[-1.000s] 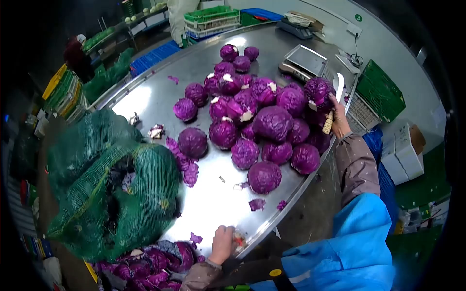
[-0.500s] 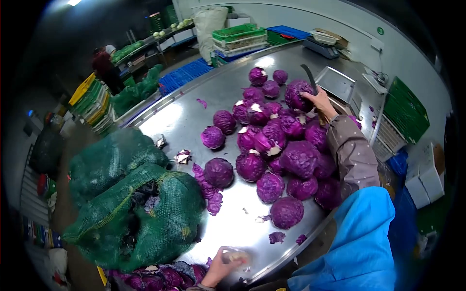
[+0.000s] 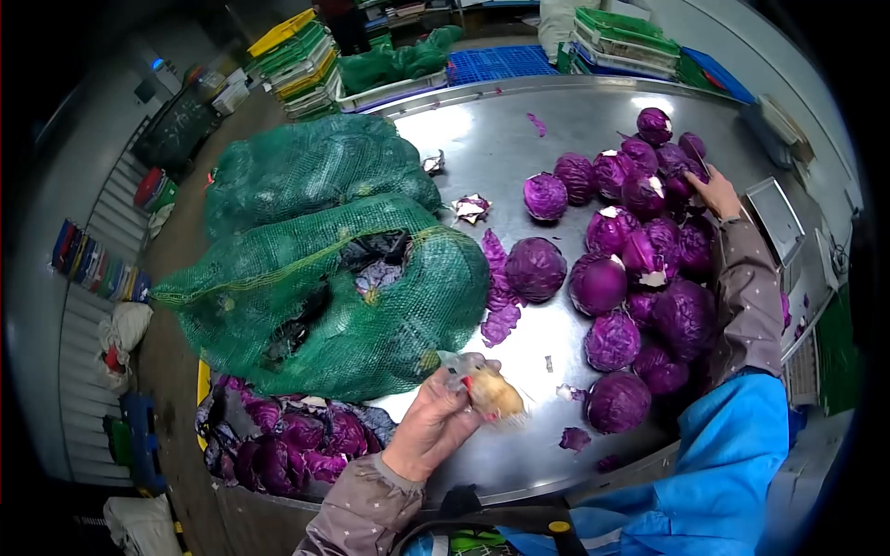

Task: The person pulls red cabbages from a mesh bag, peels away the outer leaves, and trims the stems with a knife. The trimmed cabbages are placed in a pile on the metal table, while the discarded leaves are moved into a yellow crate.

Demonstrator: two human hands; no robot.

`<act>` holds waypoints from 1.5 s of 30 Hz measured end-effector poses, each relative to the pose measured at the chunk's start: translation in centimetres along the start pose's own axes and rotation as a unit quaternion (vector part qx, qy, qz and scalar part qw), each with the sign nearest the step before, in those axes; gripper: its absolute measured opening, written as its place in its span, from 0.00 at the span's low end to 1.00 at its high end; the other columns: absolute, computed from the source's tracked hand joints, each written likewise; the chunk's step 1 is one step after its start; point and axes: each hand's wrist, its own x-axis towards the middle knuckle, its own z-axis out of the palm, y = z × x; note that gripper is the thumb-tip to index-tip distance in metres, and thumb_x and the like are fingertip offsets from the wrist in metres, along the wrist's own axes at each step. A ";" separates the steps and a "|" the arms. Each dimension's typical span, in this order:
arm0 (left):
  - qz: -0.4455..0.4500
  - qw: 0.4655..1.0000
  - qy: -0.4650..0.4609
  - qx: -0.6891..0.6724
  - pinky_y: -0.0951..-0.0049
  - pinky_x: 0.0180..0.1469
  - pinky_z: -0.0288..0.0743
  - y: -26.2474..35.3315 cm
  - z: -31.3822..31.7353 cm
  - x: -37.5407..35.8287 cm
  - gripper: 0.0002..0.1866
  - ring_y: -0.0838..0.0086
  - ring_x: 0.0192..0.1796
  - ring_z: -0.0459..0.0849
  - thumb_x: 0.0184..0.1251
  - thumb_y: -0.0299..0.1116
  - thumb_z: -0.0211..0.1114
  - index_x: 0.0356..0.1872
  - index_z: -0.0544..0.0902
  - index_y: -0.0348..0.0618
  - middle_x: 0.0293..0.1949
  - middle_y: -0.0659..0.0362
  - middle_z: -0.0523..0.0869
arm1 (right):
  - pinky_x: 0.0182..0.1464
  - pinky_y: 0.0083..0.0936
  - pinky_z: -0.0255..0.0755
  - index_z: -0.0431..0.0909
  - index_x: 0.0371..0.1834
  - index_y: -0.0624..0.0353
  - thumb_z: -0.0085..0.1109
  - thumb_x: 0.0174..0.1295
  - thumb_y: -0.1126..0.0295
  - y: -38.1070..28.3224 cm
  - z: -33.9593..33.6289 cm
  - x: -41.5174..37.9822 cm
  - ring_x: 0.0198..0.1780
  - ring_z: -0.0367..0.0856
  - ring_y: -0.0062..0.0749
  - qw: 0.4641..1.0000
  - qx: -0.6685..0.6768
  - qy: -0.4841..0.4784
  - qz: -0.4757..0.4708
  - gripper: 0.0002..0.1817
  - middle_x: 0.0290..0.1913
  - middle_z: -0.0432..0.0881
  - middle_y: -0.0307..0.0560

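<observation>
My left hand [image 3: 434,422] is closed around a small clear bag with something pale yellow-brown in it [image 3: 495,394], above the near edge of the metal table [image 3: 501,456]. On the right, my right hand [image 3: 718,194] is wrapped round a dark knife [image 3: 708,170], seen only in part, beside the heap of purple cabbages [image 3: 684,319]. A single cabbage [image 3: 536,270] lies left of the heap, next to loose purple leaves [image 3: 496,287]. Green net sacks [image 3: 343,315] fill the table's left side.
Below the sacks is a yellow-rimmed container [image 3: 202,408] of cabbage leaves [image 3: 301,434]. A metal tray [image 3: 776,221] lies at the right. Stacked crates [image 3: 626,42] and a blue pallet [image 3: 501,65] stand beyond the table; a person [image 3: 343,23] is partly visible there.
The view has turned left and down. My left hand has risen from the table's near edge with the bag. My right hand is now lower beside the heap, the knife less visible.
</observation>
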 end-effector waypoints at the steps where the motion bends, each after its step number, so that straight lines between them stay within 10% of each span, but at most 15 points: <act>1: -0.012 1.000 -0.005 -0.005 0.54 0.59 0.72 0.1 0.4 -0.4 0.23 0.61 0.58 0.73 0.60 0.31 0.67 0.54 0.69 0.45 0.53 0.56 0.74 | 0.54 0.41 0.70 0.69 0.62 0.55 0.54 0.51 0.34 0.1 0.1 -0.4 0.55 0.76 0.55 1.000 -0.001 0.008 0.006 0.43 0.50 0.79 0.62; 8: -0.042 0.994 -0.048 -0.088 0.58 0.61 0.70 -0.6 1.9 -2.4 0.25 0.64 0.56 0.72 0.55 0.27 0.70 0.53 0.70 0.48 0.50 0.58 0.74 | 0.48 0.44 0.71 0.75 0.50 0.62 0.57 0.56 0.44 1.2 0.3 -3.2 0.49 0.77 0.59 0.993 -0.017 0.111 -0.048 0.31 0.45 0.80 0.64; 10: -0.023 0.998 -0.035 -0.048 0.61 0.61 0.70 -0.7 1.6 -2.9 0.25 0.65 0.56 0.73 0.57 0.30 0.68 0.56 0.69 0.47 0.51 0.57 0.73 | 0.41 0.38 0.73 0.78 0.44 0.63 0.61 0.57 0.52 -0.5 -0.2 -4.3 0.39 0.82 0.51 0.981 0.115 0.109 -0.114 0.24 0.37 0.83 0.57; 12: -0.031 0.998 -0.035 -0.044 0.61 0.61 0.71 -0.9 0.7 -3.5 0.25 0.64 0.57 0.73 0.58 0.29 0.67 0.57 0.69 0.47 0.51 0.58 0.73 | 0.33 0.22 0.70 0.79 0.42 0.63 0.61 0.58 0.62 -4.7 -1.3 -8.5 0.29 0.74 0.17 0.946 0.305 -0.022 -0.111 0.15 0.28 0.82 0.42; 19: 0.071 0.985 -0.149 0.042 0.62 0.51 0.67 0.0 5.8 -9.5 0.10 0.69 0.42 0.70 0.62 0.32 0.63 0.34 0.68 0.53 0.35 0.63 0.65 | 0.36 0.23 0.70 0.78 0.41 0.65 0.62 0.57 0.67 -15.4 -3.8 -26.9 0.32 0.74 0.18 0.855 0.393 -0.293 -0.171 0.13 0.29 0.81 0.37; 24: 0.196 0.918 -0.325 -0.118 0.53 0.54 0.70 1.1 4.1 -13.6 0.10 0.58 0.47 0.73 0.60 0.34 0.66 0.39 0.75 0.46 0.42 0.54 0.70 | 0.29 0.18 0.68 0.78 0.42 0.68 0.61 0.59 0.69 -17.9 -0.4 -33.6 0.27 0.75 0.16 0.813 0.428 -0.382 -0.103 0.13 0.26 0.79 0.38; 33: 0.240 0.883 -0.362 -0.177 0.55 0.65 0.65 6.5 1.8 -20.2 0.05 0.65 0.41 0.77 0.64 0.29 0.61 0.28 0.76 0.45 0.36 0.57 0.73 | 0.23 0.16 0.63 0.78 0.44 0.65 0.59 0.60 0.67 -25.2 -0.7 -41.5 0.24 0.75 0.15 0.811 0.395 -0.430 -0.042 0.14 0.27 0.80 0.38; 45: 0.180 0.900 -0.366 -0.155 0.52 0.55 0.68 12.2 -0.2 -27.5 0.09 0.61 0.37 0.80 0.69 0.37 0.55 0.31 0.71 0.46 0.32 0.56 0.74 | 0.18 0.16 0.59 0.78 0.45 0.62 0.58 0.61 0.66 -30.7 -0.3 -46.6 0.18 0.69 0.13 0.822 0.351 -0.448 -0.027 0.14 0.22 0.79 0.37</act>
